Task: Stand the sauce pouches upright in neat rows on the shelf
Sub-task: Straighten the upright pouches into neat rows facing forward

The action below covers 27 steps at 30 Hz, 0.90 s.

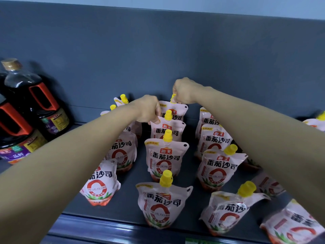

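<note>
Several white sauce pouches with yellow caps stand in three rows on the dark shelf (191, 175). My right hand (185, 91) pinches the yellow spout of the rearmost pouch (177, 111) in the middle row. My left hand (148, 109) grips the top left corner of the second pouch from the back (168, 131) in that row. Two more middle-row pouches (166, 157) (161, 205) stand upright in front. My left forearm covers part of the left row (101, 184). The right row (217, 166) leans a little; its front pouch (228, 208) tilts.
Large dark soy sauce bottles (33, 103) with orange handles stand at the left. A pouch (295, 224) lies flat at the front right corner, another (269, 184) lies behind it. The grey back panel (158, 50) closes the shelf; its front lip (114, 226) runs below.
</note>
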Each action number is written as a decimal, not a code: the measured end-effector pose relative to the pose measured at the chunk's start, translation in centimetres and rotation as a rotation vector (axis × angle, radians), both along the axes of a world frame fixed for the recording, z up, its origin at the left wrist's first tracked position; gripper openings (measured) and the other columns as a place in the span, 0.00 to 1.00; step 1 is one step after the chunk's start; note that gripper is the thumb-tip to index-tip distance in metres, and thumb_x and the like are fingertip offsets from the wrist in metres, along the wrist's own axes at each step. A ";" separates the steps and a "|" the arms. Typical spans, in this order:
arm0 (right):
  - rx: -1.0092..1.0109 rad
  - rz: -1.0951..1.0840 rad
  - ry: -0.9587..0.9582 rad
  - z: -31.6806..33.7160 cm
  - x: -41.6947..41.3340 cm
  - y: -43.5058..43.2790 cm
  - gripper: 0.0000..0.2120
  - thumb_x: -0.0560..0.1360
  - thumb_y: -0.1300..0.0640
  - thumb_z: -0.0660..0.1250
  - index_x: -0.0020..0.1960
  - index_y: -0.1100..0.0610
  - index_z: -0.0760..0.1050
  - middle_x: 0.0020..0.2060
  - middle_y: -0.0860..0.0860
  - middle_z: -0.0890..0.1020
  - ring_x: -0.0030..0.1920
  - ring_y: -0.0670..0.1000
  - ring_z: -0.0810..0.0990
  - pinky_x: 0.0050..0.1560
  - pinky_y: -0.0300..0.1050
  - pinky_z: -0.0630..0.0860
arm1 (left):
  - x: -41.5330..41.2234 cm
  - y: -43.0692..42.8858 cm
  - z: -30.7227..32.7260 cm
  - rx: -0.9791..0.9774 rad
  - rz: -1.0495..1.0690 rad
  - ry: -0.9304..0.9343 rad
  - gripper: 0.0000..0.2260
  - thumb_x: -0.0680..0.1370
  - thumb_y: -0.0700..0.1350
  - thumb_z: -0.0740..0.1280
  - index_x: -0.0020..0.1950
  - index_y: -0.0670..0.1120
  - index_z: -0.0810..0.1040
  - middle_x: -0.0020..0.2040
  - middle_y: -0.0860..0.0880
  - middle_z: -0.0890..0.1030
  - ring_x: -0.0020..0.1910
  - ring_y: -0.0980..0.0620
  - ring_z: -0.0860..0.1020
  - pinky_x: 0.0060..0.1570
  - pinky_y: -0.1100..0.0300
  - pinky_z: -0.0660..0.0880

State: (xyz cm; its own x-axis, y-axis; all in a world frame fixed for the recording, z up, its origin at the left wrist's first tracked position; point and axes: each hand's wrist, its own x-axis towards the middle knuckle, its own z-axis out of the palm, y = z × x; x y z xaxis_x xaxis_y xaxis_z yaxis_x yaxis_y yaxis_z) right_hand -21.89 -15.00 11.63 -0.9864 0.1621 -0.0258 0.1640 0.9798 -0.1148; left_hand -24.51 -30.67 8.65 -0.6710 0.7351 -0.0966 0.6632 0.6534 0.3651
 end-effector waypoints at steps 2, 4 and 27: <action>0.007 -0.001 0.016 0.1 0.3 0.1 0.17 0.72 0.57 0.71 0.54 0.68 0.78 0.53 0.64 0.81 0.56 0.63 0.80 0.50 0.53 0.79 | 0.1 0.0 0.1 -0.013 -0.001 -0.001 0.04 0.71 0.41 0.72 0.43 0.41 0.83 0.28 0.53 0.75 0.33 0.49 0.77 0.35 0.63 0.72; 0.014 0.006 0.035 0.2 0.6 0.1 0.18 0.71 0.56 0.72 0.54 0.69 0.78 0.54 0.65 0.81 0.56 0.64 0.80 0.47 0.52 0.78 | 0.2 0.0 0.2 -0.028 -0.009 0.001 0.04 0.71 0.41 0.72 0.43 0.41 0.83 0.28 0.53 0.75 0.33 0.49 0.77 0.38 0.62 0.72; -0.164 0.034 -0.125 4.1 8.7 -3.1 0.07 0.73 0.62 0.66 0.48 0.59 0.83 0.36 0.50 0.85 0.40 0.50 0.84 0.46 0.43 0.81 | 4.0 -4.1 4.5 0.209 -0.094 0.051 0.05 0.72 0.39 0.70 0.47 0.45 0.83 0.40 0.49 0.82 0.41 0.52 0.79 0.44 0.63 0.74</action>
State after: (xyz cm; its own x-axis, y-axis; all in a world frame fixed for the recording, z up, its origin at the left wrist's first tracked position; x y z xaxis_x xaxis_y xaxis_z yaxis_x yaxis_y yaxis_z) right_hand -13.17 -18.08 15.72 -0.9788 0.1120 -0.1716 0.1538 0.9550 -0.2537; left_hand -20.55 -34.73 13.14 -0.5985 0.7953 0.0965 0.7388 0.5014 0.4503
